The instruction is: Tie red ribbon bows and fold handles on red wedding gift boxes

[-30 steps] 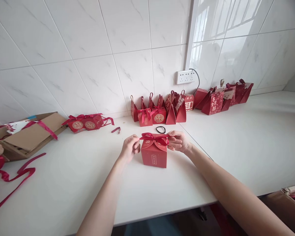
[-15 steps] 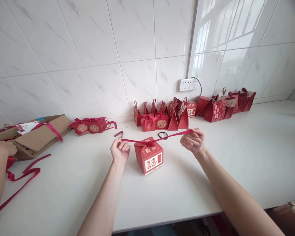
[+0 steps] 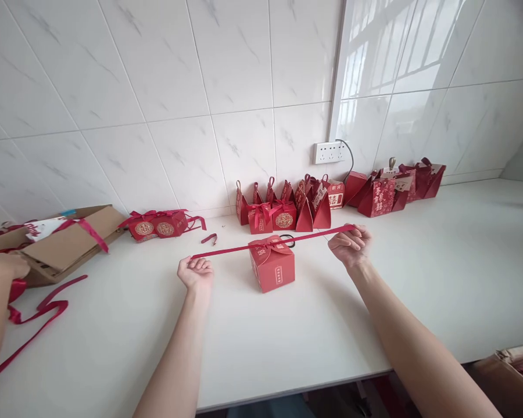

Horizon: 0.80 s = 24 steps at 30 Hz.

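Observation:
A red gift box (image 3: 275, 271) with gold lettering stands on the white table in front of me. Across its top a dark red ribbon (image 3: 226, 252) is stretched almost straight, with a knot at the middle of the lid. My left hand (image 3: 195, 271) is closed on the ribbon's left end, left of the box. On the right, my right hand (image 3: 351, 245) is closed on the other end, a little higher. Neither hand touches the box. Behind the box lies a small black loop (image 3: 290, 239), partly hidden by it.
Another person's hand (image 3: 4, 268) reaches into a cardboard box (image 3: 76, 238) at left, beside a loose red ribbon (image 3: 54, 310). Finished-looking red boxes (image 3: 283, 216) and red bags (image 3: 386, 197) line the wall. A short ribbon loop (image 3: 210, 238) lies behind my left hand.
My hands have moved farther apart, drawing the ribbon tight and straight. The gift box has turned, showing a different side, and shifted slightly right and back.

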{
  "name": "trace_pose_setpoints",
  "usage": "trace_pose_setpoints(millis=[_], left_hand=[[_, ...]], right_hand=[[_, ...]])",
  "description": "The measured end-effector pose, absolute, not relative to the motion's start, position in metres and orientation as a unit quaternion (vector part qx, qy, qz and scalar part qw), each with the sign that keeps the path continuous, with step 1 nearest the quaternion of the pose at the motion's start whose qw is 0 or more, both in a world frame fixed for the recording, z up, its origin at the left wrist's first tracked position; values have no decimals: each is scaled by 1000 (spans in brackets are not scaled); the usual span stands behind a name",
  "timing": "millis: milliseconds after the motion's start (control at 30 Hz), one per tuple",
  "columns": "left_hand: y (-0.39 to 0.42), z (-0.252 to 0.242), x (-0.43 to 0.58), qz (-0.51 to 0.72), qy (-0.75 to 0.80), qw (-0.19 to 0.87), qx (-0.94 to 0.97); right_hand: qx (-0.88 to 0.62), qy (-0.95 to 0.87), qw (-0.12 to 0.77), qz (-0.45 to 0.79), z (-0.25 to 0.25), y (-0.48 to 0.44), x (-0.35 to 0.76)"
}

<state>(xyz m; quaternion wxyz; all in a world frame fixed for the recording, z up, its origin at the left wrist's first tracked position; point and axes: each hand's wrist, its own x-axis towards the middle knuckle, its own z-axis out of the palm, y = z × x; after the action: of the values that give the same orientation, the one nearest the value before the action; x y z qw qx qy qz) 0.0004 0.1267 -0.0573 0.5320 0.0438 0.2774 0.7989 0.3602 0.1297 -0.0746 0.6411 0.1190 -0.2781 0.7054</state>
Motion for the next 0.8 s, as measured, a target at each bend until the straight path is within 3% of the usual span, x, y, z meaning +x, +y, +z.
trace_pose_setpoints(millis=[333,500,667,800], left_hand=[[126,-48,-7,818,280,492,100],[123,-45,15,815,299,451,206],[106,-56,75,699,353,437,443],[95,-58,87,527,414,287,685]], right_hand=[[108,-310,663,672,-73,128,370],[-174,-442,729,493,-64,132,358],[-323,-519,675,413,-64,127,290],[-392,-680,543,298,-58,107,262]])
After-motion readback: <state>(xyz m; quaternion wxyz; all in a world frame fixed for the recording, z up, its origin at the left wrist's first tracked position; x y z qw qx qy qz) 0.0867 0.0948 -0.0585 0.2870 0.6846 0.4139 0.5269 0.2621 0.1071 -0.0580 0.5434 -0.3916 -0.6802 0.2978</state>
